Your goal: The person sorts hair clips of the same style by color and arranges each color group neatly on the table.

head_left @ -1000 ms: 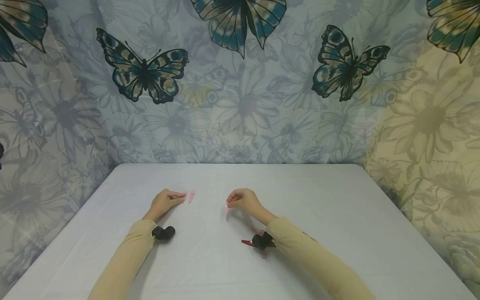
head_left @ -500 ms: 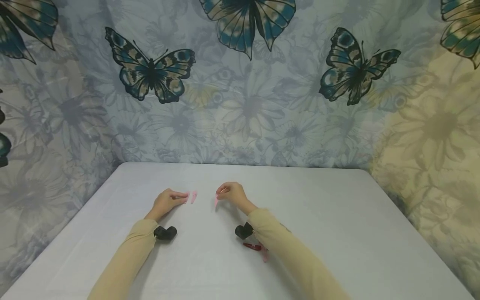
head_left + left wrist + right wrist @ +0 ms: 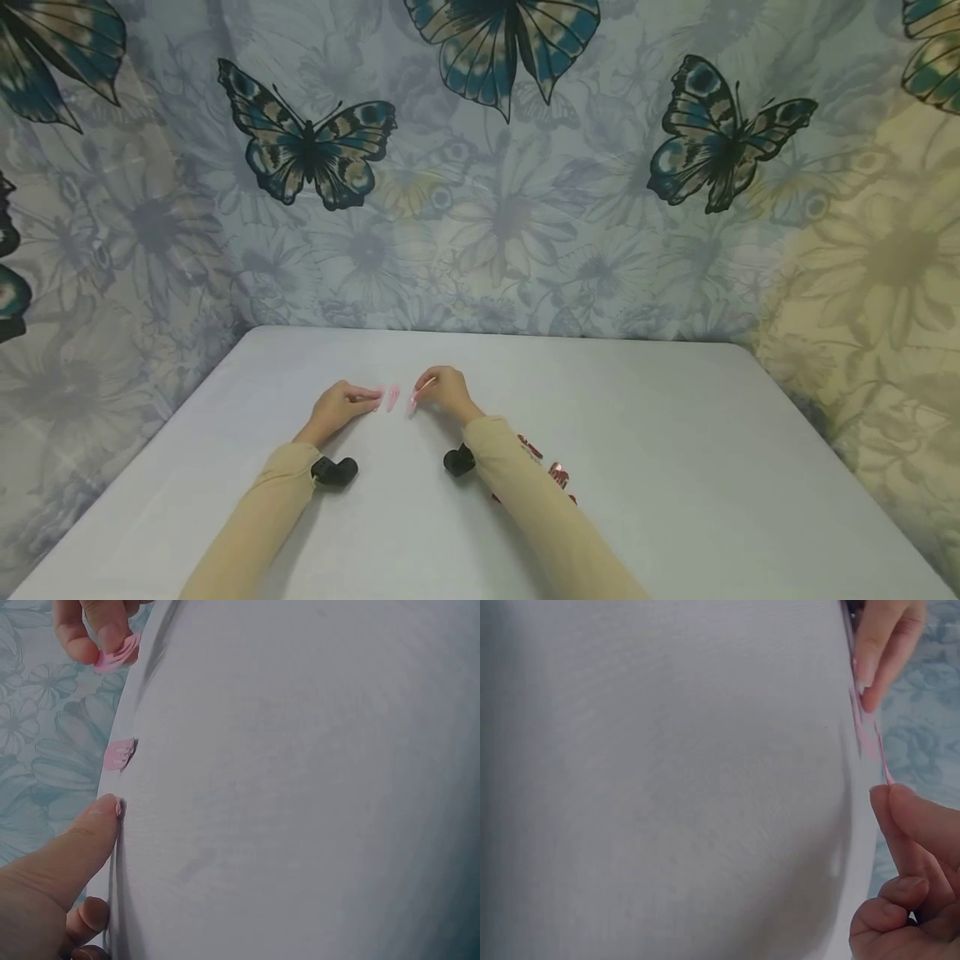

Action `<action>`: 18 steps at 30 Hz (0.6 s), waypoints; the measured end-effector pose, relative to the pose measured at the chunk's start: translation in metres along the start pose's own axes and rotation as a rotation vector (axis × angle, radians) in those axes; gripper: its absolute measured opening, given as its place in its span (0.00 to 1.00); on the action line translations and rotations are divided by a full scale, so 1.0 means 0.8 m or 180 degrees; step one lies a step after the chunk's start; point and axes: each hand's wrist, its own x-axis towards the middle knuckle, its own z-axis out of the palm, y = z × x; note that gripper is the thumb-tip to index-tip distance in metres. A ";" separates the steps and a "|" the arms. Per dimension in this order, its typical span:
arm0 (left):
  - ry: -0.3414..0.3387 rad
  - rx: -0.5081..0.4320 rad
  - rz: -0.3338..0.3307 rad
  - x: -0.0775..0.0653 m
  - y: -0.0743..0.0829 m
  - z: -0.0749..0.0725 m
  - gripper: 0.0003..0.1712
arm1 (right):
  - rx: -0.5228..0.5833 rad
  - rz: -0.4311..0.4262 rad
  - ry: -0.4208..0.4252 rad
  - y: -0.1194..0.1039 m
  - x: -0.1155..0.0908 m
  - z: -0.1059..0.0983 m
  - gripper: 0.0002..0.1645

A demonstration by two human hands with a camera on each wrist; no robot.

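Note:
My left hand (image 3: 337, 410) is at the far left of the table, thumb and finger pinching the end of a pink hair clip (image 3: 380, 401). Just right of it a second pink hair clip (image 3: 393, 398) lies on the cloth; the left wrist view shows this clip (image 3: 118, 754) beyond my thumb. Farther right, my right hand (image 3: 444, 390) pinches a third pink hair clip (image 3: 412, 405) between thumb and forefinger. In the right wrist view that clip (image 3: 886, 769) sticks out from the fingertips, with its other fingers curled.
Several shiny red hair clips (image 3: 558, 475) lie beside and partly behind my right sleeve (image 3: 536, 500). A white cloth covers the table (image 3: 675, 467). Behind its far edge hangs a butterfly-patterned curtain (image 3: 510, 267). A black wrist camera (image 3: 335, 472) sits on each wrist.
My right hand has moved left with its pink hair clip, closer to the two at the left. More red clips show from behind the right sleeve. My left hand stays at its clip.

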 end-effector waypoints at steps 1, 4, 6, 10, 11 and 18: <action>0.0000 0.0005 0.0002 0.000 -0.001 -0.001 0.14 | -0.0023 -0.0031 0.0009 0.000 0.002 0.003 0.05; -0.0033 -0.0026 0.0030 0.001 -0.002 0.001 0.14 | -0.0127 -0.0075 0.0051 0.002 0.007 0.009 0.05; -0.0057 -0.0039 0.0042 0.001 -0.003 0.004 0.14 | -0.0198 -0.0104 0.0056 0.007 0.008 0.012 0.06; -0.0020 -0.0018 0.0008 0.002 -0.005 0.004 0.14 | -0.0371 -0.0325 0.0045 0.013 0.015 0.016 0.07; -0.0019 -0.0001 0.0000 0.003 -0.005 0.004 0.14 | -0.0416 -0.0389 0.0035 0.014 0.016 0.017 0.07; -0.0098 0.0025 0.0003 0.007 -0.002 -0.002 0.14 | -0.0525 -0.0522 -0.0094 0.012 0.023 0.021 0.06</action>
